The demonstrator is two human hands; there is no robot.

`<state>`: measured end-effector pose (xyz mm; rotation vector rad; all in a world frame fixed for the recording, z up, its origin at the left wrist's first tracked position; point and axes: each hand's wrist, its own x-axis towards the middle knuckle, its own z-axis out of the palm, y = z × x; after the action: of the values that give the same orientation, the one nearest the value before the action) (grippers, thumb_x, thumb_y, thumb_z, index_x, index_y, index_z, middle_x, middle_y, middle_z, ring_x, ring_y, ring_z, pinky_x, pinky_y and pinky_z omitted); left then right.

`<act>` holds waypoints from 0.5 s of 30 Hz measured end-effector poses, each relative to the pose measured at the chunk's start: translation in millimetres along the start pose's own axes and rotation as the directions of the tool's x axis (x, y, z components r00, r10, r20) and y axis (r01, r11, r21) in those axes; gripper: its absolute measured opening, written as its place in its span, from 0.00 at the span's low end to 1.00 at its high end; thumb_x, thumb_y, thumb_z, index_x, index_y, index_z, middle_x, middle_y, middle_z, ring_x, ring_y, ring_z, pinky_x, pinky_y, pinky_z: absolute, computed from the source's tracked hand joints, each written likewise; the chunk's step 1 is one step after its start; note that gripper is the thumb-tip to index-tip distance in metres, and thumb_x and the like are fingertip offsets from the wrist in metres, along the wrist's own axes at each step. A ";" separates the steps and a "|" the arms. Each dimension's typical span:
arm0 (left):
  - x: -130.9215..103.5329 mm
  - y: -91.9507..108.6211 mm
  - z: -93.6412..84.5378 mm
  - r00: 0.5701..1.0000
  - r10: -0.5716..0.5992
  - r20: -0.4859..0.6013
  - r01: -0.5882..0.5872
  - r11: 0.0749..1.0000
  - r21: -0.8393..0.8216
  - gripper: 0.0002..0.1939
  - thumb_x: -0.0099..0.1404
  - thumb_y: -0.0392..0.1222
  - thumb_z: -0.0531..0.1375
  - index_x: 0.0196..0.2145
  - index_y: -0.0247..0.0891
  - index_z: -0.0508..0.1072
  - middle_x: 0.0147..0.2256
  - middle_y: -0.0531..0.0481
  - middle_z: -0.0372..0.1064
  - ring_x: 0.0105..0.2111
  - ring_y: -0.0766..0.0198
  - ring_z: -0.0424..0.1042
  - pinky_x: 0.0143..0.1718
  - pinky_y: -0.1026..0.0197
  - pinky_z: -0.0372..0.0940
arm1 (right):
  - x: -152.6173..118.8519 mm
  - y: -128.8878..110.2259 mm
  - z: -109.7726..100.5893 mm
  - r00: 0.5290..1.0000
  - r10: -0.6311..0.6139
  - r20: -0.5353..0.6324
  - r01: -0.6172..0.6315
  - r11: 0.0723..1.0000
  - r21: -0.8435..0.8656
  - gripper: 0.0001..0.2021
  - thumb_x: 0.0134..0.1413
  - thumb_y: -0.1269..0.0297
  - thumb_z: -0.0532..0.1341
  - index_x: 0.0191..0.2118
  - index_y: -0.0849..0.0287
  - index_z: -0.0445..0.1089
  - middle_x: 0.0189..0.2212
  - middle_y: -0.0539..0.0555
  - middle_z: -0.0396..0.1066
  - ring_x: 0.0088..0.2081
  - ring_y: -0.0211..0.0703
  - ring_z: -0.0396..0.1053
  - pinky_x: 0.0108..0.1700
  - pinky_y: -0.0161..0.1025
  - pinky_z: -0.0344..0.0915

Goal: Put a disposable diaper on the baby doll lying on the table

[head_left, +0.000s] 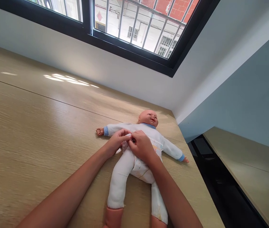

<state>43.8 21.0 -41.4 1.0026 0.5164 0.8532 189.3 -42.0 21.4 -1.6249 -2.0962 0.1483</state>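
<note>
A baby doll (120,177) lies on its back on the wooden tabletop, head away from me, arms spread and legs toward me. It wears a white top with blue cuffs and collar. Around its hips is a white diaper (140,169) with faint coloured prints. At the waist, on the doll's left-of-picture side, my left hand (117,141) pinches the diaper's edge between thumb and fingers. Close against it, my right hand (142,146) has its fingers curled on the diaper's front near the same spot. My fingers hide the exact bit of diaper they grip.
The wooden table (41,126) has a seam across it and sunlight patches near the wall. Its right edge runs past the doll's hand, beside a dark gap (217,177) and another wooden surface (250,161). Behind stands a black-framed window (134,47) with bars outside.
</note>
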 end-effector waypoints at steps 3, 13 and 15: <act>-0.1 1.1 0.8 1.000 -0.013 -0.002 0.013 1.000 0.011 0.16 0.58 0.45 0.71 0.41 0.35 0.75 0.37 0.49 0.74 0.34 0.64 0.72 0.34 0.64 0.63 | 0.8 1.3 1.3 1.000 -0.008 -0.009 0.008 1.000 0.019 0.11 0.60 0.71 0.61 0.27 0.57 0.64 0.30 0.52 0.69 0.37 0.45 0.64 0.39 0.40 0.57; -0.1 4.1 3.0 1.000 -0.015 -0.019 0.016 0.999 0.047 0.17 0.55 0.47 0.71 0.38 0.33 0.75 0.34 0.51 0.72 0.32 0.66 0.68 0.31 0.65 0.60 | 1.2 3.6 1.2 0.999 -0.049 0.004 0.049 0.998 0.050 0.11 0.61 0.71 0.60 0.28 0.56 0.63 0.30 0.53 0.68 0.37 0.46 0.63 0.38 0.40 0.57; 0.1 4.9 3.9 1.000 -0.012 -0.025 0.014 0.998 0.059 0.18 0.55 0.47 0.70 0.37 0.33 0.75 0.33 0.51 0.71 0.31 0.67 0.67 0.31 0.65 0.60 | 1.5 4.4 1.5 0.999 -0.047 0.009 0.046 0.998 0.049 0.11 0.61 0.71 0.60 0.28 0.56 0.63 0.30 0.53 0.69 0.37 0.46 0.63 0.38 0.40 0.57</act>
<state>44.8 20.4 -35.2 1.0434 0.5712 0.8434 192.2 -38.9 18.9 -1.5486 -2.1198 0.1917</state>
